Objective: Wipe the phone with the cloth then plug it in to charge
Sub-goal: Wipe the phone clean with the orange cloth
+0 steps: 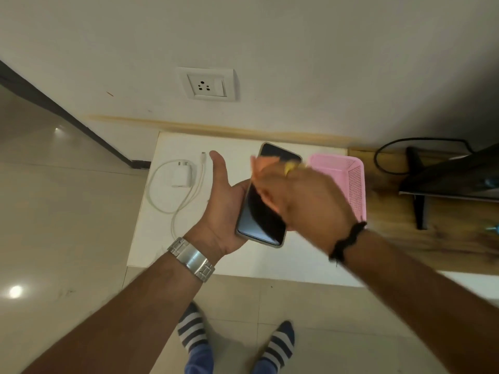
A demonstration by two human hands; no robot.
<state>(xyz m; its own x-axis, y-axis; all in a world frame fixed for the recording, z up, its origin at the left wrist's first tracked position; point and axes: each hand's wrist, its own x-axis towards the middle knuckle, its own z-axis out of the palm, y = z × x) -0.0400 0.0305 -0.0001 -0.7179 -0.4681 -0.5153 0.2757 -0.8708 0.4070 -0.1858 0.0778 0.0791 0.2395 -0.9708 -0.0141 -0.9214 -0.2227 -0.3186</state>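
Phone (pixel 263 211) lay in the left hand (pixel 225 209), screen up, held in the air above the white worktop (pixel 151 238). The palm was under it, and the thumb stood out straight to the side without touching the screen. The other fingers of this hand were hidden behind the phone, so I cannot tell how they lay.

The right hand (pixel 310 201) was over the upper half of the phone and was blurred. It held an orange cloth (pixel 260 164) against the screen. Its fingers looked curled round the cloth, but the blur did not let me see them one by one. A small yellow patch showed near the knuckles; I cannot tell what it was.

A silver watch (pixel 191 259) sat on the left wrist and a black band (pixel 348 242) on the right wrist.

On the worktop, left of the hands, lay a white charger (pixel 182 175) with its cable (pixel 162 209) in a loose loop. The free plug (pixel 203 154) of the cable lay near the tip of the left thumb. A pink basket (pixel 348 179) stood on the worktop just behind the right hand. On the wall above was a white socket (pixel 208 83) with nothing in it. To the right was a wooden surface (pixel 391 233) with a dark stand (pixel 418 184) and a black wire (pixel 383 160). Below, on the floor (pixel 67 225), two feet in striped socks (pixel 193 330) were visible.
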